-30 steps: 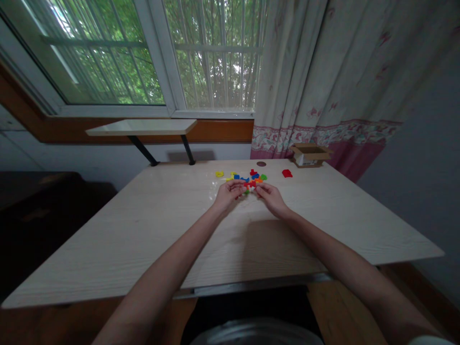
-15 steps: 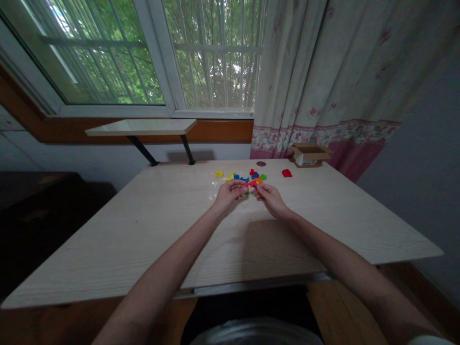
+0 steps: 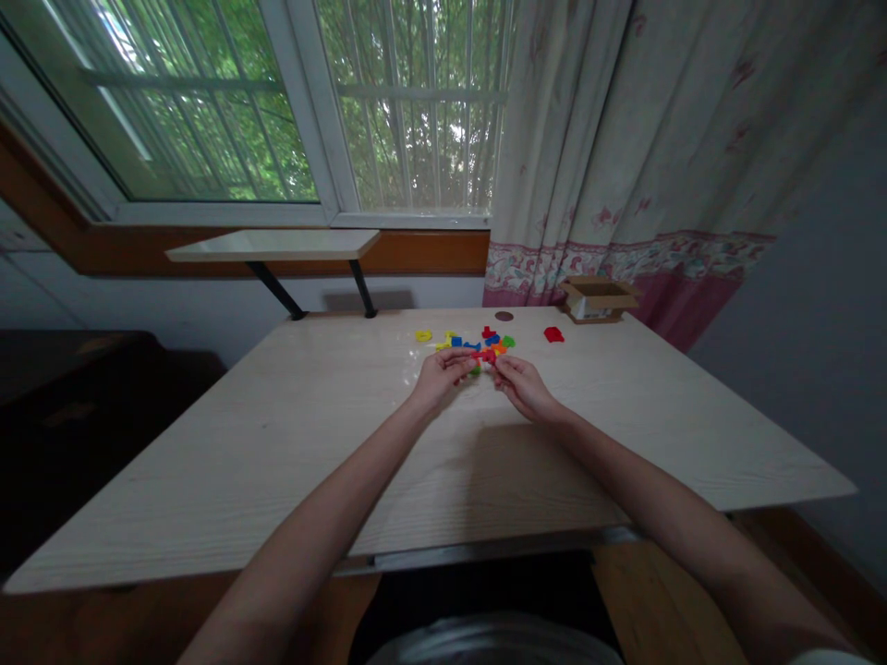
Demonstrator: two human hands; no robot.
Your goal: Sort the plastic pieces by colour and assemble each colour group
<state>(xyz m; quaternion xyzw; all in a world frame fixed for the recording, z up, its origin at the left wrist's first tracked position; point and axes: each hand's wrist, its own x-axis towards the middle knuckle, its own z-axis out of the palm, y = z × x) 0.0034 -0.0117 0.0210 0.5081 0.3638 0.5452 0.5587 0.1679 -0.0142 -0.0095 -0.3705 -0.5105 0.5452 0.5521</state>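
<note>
Over the far middle of the desk, my left hand (image 3: 442, 373) and my right hand (image 3: 521, 380) face each other, fingertips pinched. Between them is a small red plastic piece (image 3: 488, 356), gripped from both sides; its exact shape is too small to make out. Just behind lie several loose coloured pieces, among them a blue piece (image 3: 456, 342), a yellow piece (image 3: 423, 336), a green piece (image 3: 508, 342) and a red piece (image 3: 489, 332). Below my left fingertips shows a bit of green (image 3: 475, 370), partly hidden by the hand.
A larger red piece (image 3: 553, 334) lies to the right of the pile. At the back right corner stands an open cardboard box (image 3: 600, 301). A brown round spot (image 3: 504, 316) shows near the back edge. A raised shelf (image 3: 277, 246) stands at the back left of the desk (image 3: 277, 462).
The red piece between my fingers has turned slightly. Both hands stay in nearly the same place, and the loose pieces lie as before.
</note>
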